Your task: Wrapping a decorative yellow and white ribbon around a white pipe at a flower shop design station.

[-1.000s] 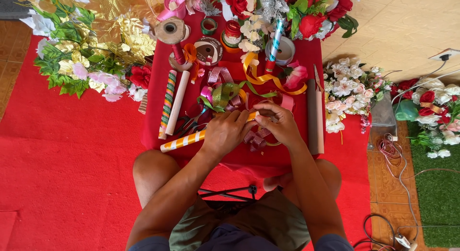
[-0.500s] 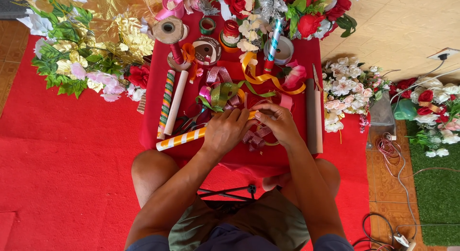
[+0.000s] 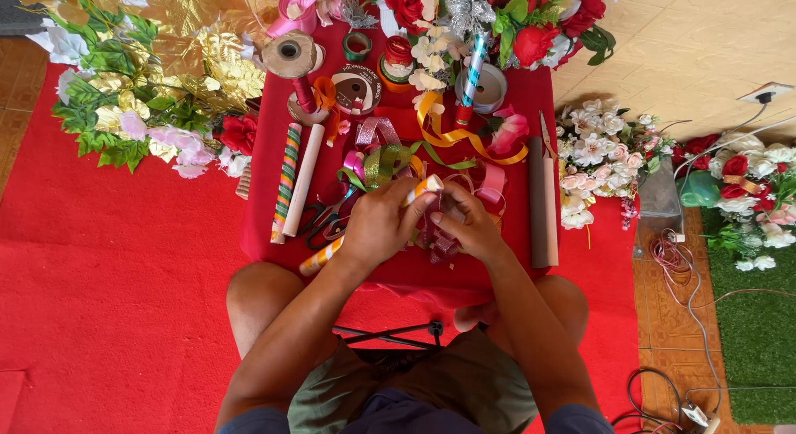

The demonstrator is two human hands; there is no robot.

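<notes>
Item: orange-and-white striped stick (image 3: 369, 228), held slantwise in the left hand (image 3: 383, 227), fingers wrapped round its upper part; its lower end was seen over the near edge of the red worktop (image 3: 265, 185). Since a second before, the stick's tip had been raised slightly towards the right hand (image 3: 468, 225), whose fingers were pinched on a pale ribbon (image 3: 491, 184) at that tip, suggesting wrapping under way. Beyond: scissors (image 3: 325, 220), loose ribbons, spools, artificial flowers.
</notes>
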